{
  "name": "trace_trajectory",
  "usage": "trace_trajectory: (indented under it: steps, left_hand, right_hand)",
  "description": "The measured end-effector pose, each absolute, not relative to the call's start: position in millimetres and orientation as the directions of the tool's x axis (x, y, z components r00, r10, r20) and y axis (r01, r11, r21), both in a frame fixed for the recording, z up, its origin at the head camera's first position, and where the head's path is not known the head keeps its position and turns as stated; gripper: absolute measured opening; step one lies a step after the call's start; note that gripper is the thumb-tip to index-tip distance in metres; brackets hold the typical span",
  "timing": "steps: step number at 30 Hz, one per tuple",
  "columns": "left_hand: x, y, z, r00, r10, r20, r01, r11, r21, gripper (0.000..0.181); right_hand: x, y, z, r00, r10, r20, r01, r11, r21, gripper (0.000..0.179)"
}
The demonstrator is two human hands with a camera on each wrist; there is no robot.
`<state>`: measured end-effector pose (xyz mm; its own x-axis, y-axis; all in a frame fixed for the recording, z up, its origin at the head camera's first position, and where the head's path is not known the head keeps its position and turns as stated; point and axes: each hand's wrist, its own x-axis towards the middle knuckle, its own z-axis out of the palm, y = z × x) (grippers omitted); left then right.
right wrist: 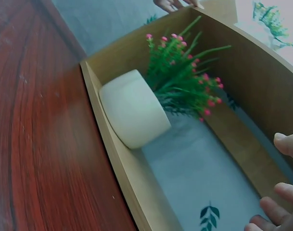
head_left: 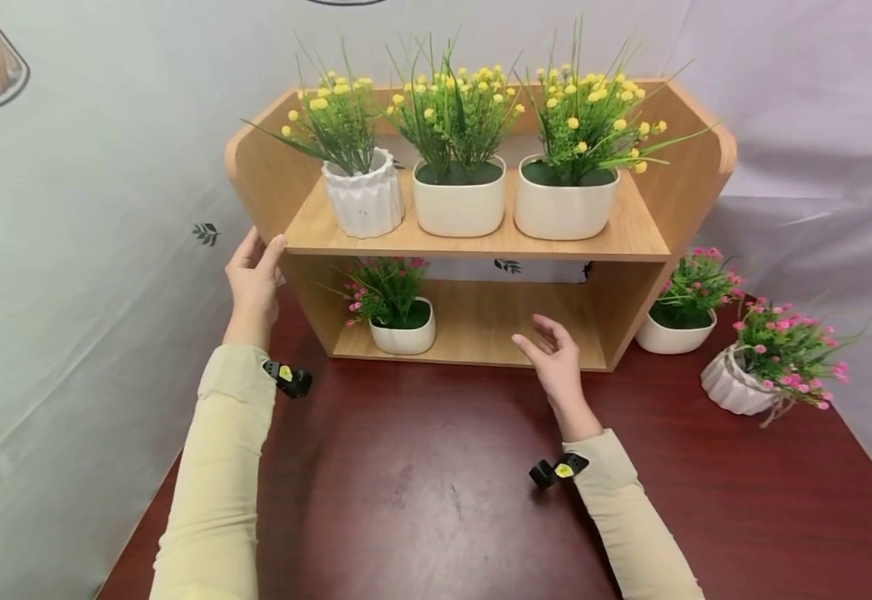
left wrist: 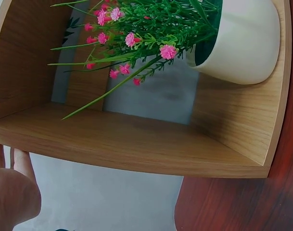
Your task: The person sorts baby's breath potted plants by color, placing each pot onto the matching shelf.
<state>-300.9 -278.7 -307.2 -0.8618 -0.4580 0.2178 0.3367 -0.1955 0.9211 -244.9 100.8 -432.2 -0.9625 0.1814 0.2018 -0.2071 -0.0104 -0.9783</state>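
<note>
My left hand (head_left: pixel 253 283) rests against the outer left side of a two-tier wooden shelf (head_left: pixel 481 247), its thumb at the front edge by the upper board. In the left wrist view, part of that hand (left wrist: pixel 14 192) shows beside the panel. My right hand (head_left: pixel 558 360) is in front of the lower tier, fingers apart, holding nothing. A pink-flowered plant in a white pot (head_left: pixel 403 336) stands at the left of the lower tier. On the upper tier are a ridged white pot (head_left: pixel 364 204) and two smooth white pots (head_left: pixel 460 210), (head_left: pixel 567 210), all with yellow flowers.
Right of the shelf, a pink-flowered plant in a smooth white pot (head_left: pixel 676 335) stands on the dark red table (head_left: pixel 421 475). Nearer lies a tilted ridged pot (head_left: pixel 736 383) of pink flowers with twine round it. Pale cloth (head_left: pixel 106 183) hangs behind and left.
</note>
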Motion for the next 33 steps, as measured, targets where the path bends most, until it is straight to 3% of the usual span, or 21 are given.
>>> trace_trajectory:
  steps: [19, 33]
  left_hand:
    - [-301.6, -279.5, -306.9, -0.863, -0.464, 0.198, 0.323, -0.207, 0.923, 0.045]
    - [-299.9, -279.3, -306.6, -0.859, -0.465, 0.215, 0.336, -0.195, 0.921, 0.046]
  right_hand:
    - [-231.5, 146.7, -421.2, -0.893, 0.391, 0.222, -0.243, -0.003, -0.970, 0.039]
    - [-223.7, 187.9, -413.3, -0.789, 0.576, 0.215, -0.222, 0.060, -0.973, 0.031]
